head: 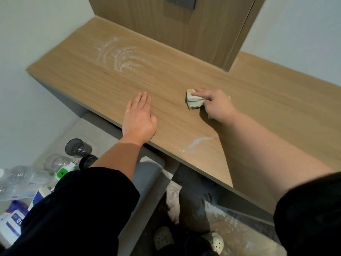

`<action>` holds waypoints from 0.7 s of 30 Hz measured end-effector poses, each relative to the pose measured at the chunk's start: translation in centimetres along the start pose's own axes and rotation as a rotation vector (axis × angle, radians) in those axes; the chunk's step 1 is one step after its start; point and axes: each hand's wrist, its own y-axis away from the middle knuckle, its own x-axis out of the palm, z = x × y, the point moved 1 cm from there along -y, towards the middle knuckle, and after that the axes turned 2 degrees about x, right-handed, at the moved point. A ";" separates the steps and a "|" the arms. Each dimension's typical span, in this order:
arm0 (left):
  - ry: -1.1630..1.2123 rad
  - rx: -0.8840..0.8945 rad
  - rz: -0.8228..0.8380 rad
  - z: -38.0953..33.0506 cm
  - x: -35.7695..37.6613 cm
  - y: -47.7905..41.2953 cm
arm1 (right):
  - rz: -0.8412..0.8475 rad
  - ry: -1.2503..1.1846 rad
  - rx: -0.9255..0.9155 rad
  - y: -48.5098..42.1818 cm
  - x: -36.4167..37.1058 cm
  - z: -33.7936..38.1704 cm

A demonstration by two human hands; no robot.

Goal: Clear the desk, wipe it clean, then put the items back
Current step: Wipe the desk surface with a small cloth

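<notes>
I have the cloth (193, 100) bunched on the bench (258, 100), right of centre. My right hand (218, 106) grips it, fingers curled round the wad and the forefinger laid straight across its top. My left hand (140, 119) lies flat on the wood near the front edge, fingers straight, holding nothing.

A swirl of white powder (123, 56) sits well apart from the cloth, toward the far left corner. A smaller white streak (201, 140) lies right at the front edge. My worry is that a sweep toward me would push that streak over the lip onto the floor (230, 224), which already looks dusted white. So small a wad may also only spread the powder about.

The top is pale wood grain, set between white walls with a wooden back panel (184, 24). The cleared things, among them a dark cup (76, 146), a clear glass (55, 162) and a plastic bottle (24, 180), sit lower down on the left.
</notes>
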 end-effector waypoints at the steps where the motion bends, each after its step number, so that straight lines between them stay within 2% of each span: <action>1: 0.003 0.001 -0.001 0.0 0.0 0.0 | -0.002 0.041 -0.039 1.3 0.6 0.1; 5: -0.001 0.003 0.000 -0.1 -0.1 0.0 | 0.033 0.143 -0.189 6.5 2.9 0.5; 9: -0.014 -0.002 0.011 -0.2 -0.2 0.0 | 0.151 0.062 -0.162 8.3 2.5 1.2; 10: -0.016 -0.002 0.013 -0.2 -0.2 0.0 | 0.124 0.028 -0.128 8.3 1.7 1.3; 12: -0.018 -0.002 0.016 -0.3 -0.2 0.0 | -0.050 0.035 -0.064 7.9 -0.7 0.8; 15: -0.009 -0.002 0.017 -0.3 -0.1 0.0 | -0.274 0.197 0.145 7.7 -4.2 -2.5; 18: -0.024 0.006 0.019 -0.3 -0.1 0.0 | -0.264 0.307 0.358 8.8 -3.7 -5.3; 21: -0.033 0.007 0.018 -0.2 -0.1 0.0 | -0.305 0.395 0.320 9.9 -0.8 -5.3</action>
